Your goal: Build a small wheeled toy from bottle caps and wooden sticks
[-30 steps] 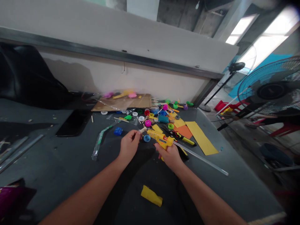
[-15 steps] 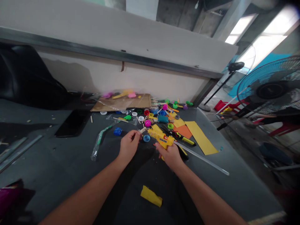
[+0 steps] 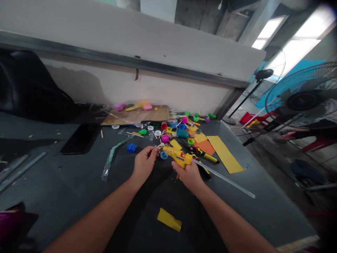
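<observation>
Yellow plastic glue gun (image 3: pixel 178 156), in the curled fingers of the right hand (image 3: pixel 190 172), aims at pale wooden sticks (image 3: pixel 160 145) pinched by the left hand (image 3: pixel 144 161), well inside the right edge of the grey table (image 3: pixel 76 193). Gluing seems in hand; next calls for steadiness.

dim tabletop (image 3: pixel 73 189), glare at upper-right window (image 3: pixel 310 33), soft shadow on wall (image 3: pixel 168 88), stretched edges.

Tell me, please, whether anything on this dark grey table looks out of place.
One creased yellow strip, seemingly paper, lies alone near the picture's bottom, oddly apart from the long flat yellow sheet at right.
</observation>
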`<state>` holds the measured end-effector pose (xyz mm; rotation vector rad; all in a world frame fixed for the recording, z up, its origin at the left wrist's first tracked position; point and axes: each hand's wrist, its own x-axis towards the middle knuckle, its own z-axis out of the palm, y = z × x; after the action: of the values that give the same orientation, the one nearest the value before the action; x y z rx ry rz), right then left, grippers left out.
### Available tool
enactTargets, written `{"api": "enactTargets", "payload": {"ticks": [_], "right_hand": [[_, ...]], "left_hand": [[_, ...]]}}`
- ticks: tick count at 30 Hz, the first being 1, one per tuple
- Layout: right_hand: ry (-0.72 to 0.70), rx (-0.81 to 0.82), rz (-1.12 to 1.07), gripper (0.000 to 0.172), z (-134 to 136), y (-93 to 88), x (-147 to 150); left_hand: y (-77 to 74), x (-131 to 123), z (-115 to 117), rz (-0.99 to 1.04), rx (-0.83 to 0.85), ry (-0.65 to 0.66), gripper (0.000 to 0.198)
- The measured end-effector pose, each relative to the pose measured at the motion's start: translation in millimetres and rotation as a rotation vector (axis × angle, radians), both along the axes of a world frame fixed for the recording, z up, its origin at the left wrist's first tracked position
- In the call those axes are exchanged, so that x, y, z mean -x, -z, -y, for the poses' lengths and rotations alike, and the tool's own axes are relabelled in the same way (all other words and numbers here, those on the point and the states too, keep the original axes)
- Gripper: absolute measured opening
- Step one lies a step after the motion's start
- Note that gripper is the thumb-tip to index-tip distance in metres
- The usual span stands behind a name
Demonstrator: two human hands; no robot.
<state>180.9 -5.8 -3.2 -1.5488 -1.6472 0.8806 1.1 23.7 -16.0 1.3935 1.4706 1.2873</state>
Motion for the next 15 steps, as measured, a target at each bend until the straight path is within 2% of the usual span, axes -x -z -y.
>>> {"api": "enactTargets", "payload": {"ticks": [4,11,15], "right_hand": [[0.055,0.017,-0.083,0.032,-3.1,1.2,-3.3],[0.008,-0.013,0.002,0.029,2.1,1.8,1.5],[0.023,0.013,-0.031,0.030,-0.1,0.4,-0.2]], "left_hand": [[-2.8,-0.2,0.2,0.013,0.020,-0.008,0.028],[-1.9,-0.4,-0.9,0.087,0.051,-0.020,0.029],[-2.7,-0.4,-0.7,0.083,0.042,-0.012,0.027]]}}
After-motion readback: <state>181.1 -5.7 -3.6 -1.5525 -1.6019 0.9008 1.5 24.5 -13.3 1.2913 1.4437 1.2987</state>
